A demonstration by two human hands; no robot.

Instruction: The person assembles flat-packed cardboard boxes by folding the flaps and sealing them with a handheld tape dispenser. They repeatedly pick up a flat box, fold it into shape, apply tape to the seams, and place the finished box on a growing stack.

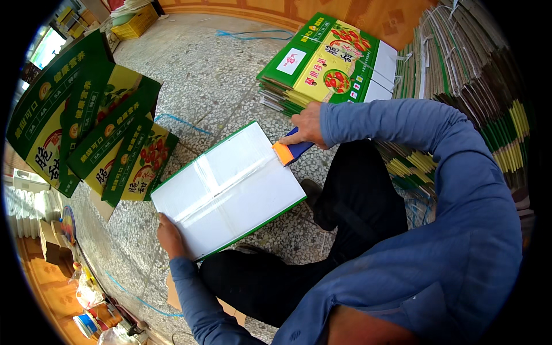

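Observation:
A white carton panel with green edges (230, 190) lies across my lap with a strip of clear tape running along its middle seam. My left hand (170, 236) grips its near left corner. My right hand (309, 125) is at the panel's far right corner, closed on a blue tape dispenser with an orange tip (289, 150) that touches the panel's edge.
A stack of flat green and yellow fruit cartons (328, 60) lies ahead on the speckled floor. Assembled green cartons (86, 121) stand at the left. Bundles of flat cartons (477, 86) are piled at the right. Blue strapping (253, 34) lies on the floor.

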